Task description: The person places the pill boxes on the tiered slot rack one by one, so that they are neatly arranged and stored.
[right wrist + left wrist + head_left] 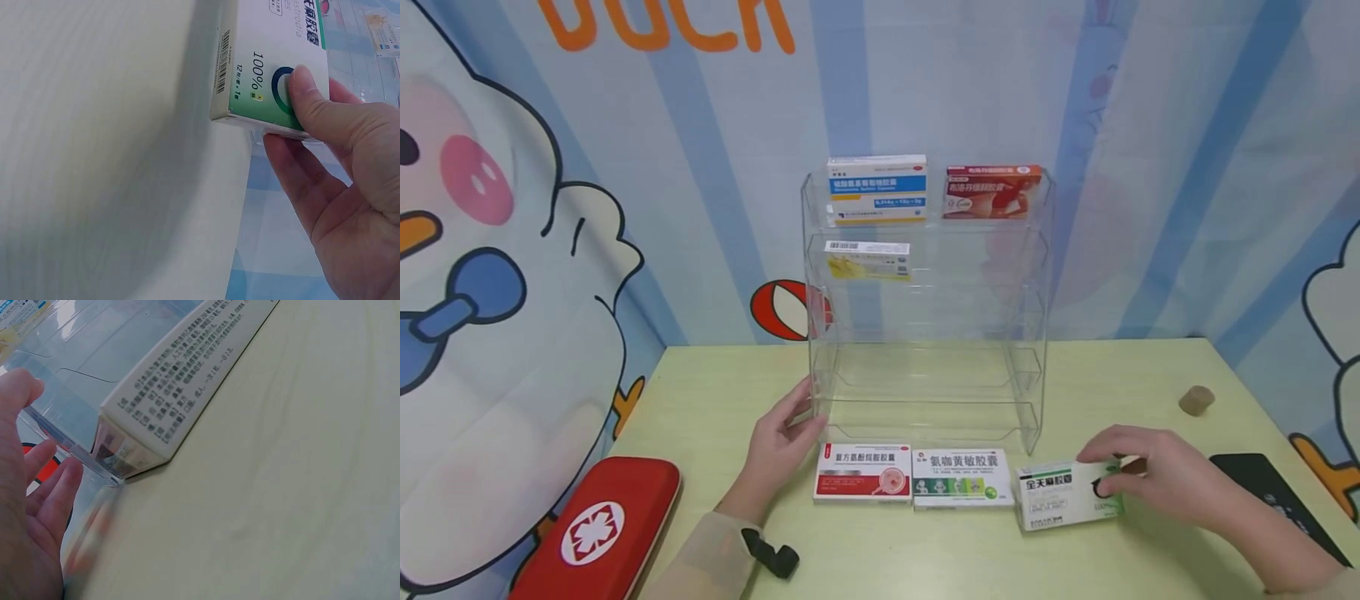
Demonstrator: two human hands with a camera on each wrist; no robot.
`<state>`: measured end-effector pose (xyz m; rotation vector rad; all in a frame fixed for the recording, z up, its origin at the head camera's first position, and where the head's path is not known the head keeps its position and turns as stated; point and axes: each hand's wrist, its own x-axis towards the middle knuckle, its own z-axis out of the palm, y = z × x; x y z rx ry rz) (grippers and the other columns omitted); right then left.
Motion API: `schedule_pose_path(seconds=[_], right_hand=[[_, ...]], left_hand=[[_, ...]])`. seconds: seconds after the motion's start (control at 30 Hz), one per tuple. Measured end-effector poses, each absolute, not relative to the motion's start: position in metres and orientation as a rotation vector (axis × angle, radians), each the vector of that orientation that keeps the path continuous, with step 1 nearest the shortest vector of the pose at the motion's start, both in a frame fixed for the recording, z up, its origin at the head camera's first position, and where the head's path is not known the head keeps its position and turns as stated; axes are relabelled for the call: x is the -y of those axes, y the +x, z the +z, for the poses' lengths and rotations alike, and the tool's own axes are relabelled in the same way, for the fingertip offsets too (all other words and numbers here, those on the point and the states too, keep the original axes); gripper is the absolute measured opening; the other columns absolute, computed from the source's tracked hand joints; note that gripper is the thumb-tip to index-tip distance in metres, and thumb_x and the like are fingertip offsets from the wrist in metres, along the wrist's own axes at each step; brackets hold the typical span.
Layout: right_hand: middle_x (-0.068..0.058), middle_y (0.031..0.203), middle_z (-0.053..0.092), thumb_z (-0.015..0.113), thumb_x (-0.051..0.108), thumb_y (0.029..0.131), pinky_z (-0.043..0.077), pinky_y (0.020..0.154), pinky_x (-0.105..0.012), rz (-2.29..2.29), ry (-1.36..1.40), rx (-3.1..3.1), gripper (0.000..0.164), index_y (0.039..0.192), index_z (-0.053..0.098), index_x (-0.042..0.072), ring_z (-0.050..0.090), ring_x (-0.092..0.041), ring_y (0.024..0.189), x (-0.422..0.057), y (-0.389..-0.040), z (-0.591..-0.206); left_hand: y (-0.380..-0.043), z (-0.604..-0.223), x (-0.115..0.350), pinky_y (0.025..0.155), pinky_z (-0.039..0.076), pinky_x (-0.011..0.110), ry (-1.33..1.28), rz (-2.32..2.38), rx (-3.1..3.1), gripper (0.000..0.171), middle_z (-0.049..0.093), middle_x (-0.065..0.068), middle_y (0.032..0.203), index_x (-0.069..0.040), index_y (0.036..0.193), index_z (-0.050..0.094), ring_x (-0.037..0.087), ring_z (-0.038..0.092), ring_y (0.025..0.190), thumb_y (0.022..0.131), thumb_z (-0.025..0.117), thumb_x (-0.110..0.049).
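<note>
My right hand [1157, 471] pinches a white and green medicine box [1063, 497] by its right end, thumb on the printed front. In the right wrist view the box [275, 69] shows a barcode down one side. With thumb and fingers, my left hand [780, 442] holds the lower left side edge of a clear tiered display rack [925, 417]. A red and white medicine box [862, 473] and a white and green capsule box [962, 478] stand side by side at the rack's front; the held box is just right of them.
The rack's top tier holds a blue and white box [877, 190] and a red box [992, 192]; a yellow and white box [868, 261] is one tier below. A red case [598, 525] lies at left. A cork [1197, 400] and a black flat object [1277, 500] are at right.
</note>
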<state>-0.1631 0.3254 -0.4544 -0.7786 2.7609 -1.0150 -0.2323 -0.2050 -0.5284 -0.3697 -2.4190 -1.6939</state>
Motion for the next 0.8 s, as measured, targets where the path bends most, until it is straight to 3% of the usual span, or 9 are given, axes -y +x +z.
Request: schedule_pose_path(seconds=[0.23,0.5,0.8], right_hand=[[0.0,0.121,0.08,0.092,0.014,0.086,0.068,0.074,-0.022,-1.09,-0.845,-2.872,0.037,0.12,0.081,0.024,0.066,0.014,0.109,-0.315,-0.166,-0.447],[-0.003,0.121,0.08,0.092,0.003,0.083,0.068,0.076,-0.019,-1.155,-0.936,-3.034,0.043,0.121,0.082,0.02,0.068,0.014,0.108,-0.289,-0.177,-0.426],[-0.01,0.121,0.08,0.092,-0.008,0.079,0.064,0.083,-0.009,-1.232,-1.021,-3.185,0.042,0.116,0.084,0.011,0.063,0.02,0.11,-0.261,-0.202,-0.398]], left_hand=[[-0.233,-0.528,0.205,0.112,0.06,0.029,-0.362,-1.695,2.43,0.069,0.056,0.007,0.168,-0.024,0.169,0.047,0.035,0.063,0.147,0.106,0.074,-0.013],[-0.233,-0.528,0.206,0.109,0.06,0.022,-0.367,-1.726,2.414,0.069,0.057,0.001,0.167,-0.032,0.167,0.049,0.031,0.064,0.147,0.106,0.074,-0.014],[-0.233,-0.529,0.206,0.11,0.06,0.026,-0.381,-1.703,2.407,0.069,0.057,0.005,0.168,-0.029,0.168,0.048,0.034,0.064,0.147,0.106,0.073,-0.012]])
